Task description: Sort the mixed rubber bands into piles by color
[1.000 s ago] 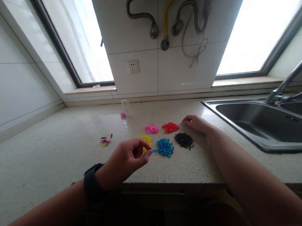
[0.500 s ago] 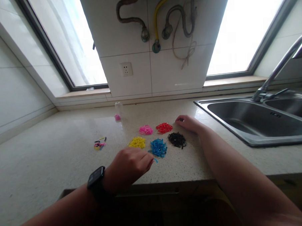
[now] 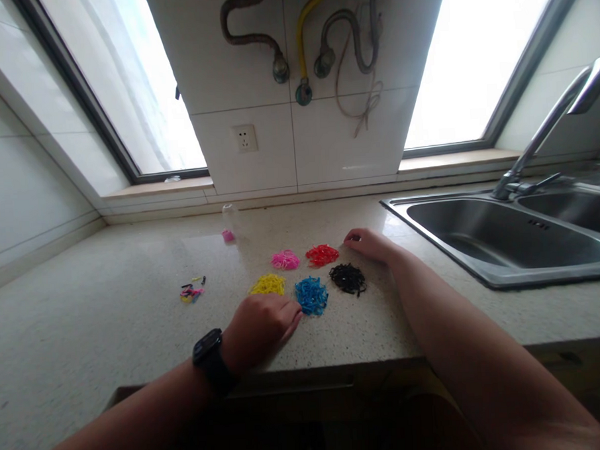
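Observation:
Five small heaps of rubber bands lie on the speckled countertop [image 3: 109, 313]: pink [image 3: 285, 259], red [image 3: 322, 254], yellow [image 3: 268, 284], blue [image 3: 312, 295] and black [image 3: 348, 278]. My left hand [image 3: 261, 327], with a black watch on the wrist, rests palm down by the counter's front edge. Its fingers lie flat and the fingertips touch the lower left of the blue heap. My right hand [image 3: 369, 242] lies on the counter just right of the red heap, fingers curled in. What it holds, if anything, is hidden.
A small mixed clump of bands [image 3: 190, 291] lies to the left. A clear little bottle [image 3: 229, 223] with pink bands stands near the back wall. A steel sink [image 3: 499, 243] with a tap [image 3: 549, 134] is on the right. Hoses and a wall socket [image 3: 244, 138] hang above.
My left hand, pinched and raised over the yellow and blue heaps a second ago, has come down and flattened on the counter beside the blue heap. My right hand stayed put.

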A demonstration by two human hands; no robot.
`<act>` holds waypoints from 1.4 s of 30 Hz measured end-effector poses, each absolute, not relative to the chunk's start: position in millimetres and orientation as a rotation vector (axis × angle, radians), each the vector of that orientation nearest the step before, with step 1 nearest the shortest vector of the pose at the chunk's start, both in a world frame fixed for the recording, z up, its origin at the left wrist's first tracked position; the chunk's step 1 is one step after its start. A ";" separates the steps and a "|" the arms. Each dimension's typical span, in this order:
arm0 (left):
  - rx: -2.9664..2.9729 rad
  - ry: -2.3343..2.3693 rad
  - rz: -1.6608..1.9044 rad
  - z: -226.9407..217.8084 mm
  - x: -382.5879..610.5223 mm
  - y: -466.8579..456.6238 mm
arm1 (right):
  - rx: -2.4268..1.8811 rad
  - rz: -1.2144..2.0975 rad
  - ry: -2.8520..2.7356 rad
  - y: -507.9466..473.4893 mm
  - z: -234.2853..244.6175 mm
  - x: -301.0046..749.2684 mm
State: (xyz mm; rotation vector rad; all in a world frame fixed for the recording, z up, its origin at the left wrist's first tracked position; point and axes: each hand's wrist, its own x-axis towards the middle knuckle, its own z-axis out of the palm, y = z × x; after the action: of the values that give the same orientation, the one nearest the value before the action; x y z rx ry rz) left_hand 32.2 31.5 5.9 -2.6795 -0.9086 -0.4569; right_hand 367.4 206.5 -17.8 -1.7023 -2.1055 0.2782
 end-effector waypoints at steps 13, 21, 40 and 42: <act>-2.640 -0.912 -0.495 24.1 -27.3 45.1 | -1.681 0.325 -2.086 204.9 -18.5 369.2; -2.355 -1.609 -0.728 29.4 -147.2 109.5 | -1.676 0.313 -2.096 205.2 -19.0 369.8; -2.292 -2.036 -0.755 -19.6 -217.6 152.6 | -1.162 0.350 -2.269 161.1 50.0 241.5; -2.290 -2.040 -0.759 -19.9 -218.0 152.4 | -1.070 0.369 -2.398 152.9 62.6 206.2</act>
State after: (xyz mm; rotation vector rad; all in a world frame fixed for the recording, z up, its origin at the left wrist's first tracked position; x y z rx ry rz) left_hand -218.0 152.4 -19.9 -2.2900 -2.0396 -0.7592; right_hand 206.2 152.9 62.6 -1.0697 -2.3979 0.3686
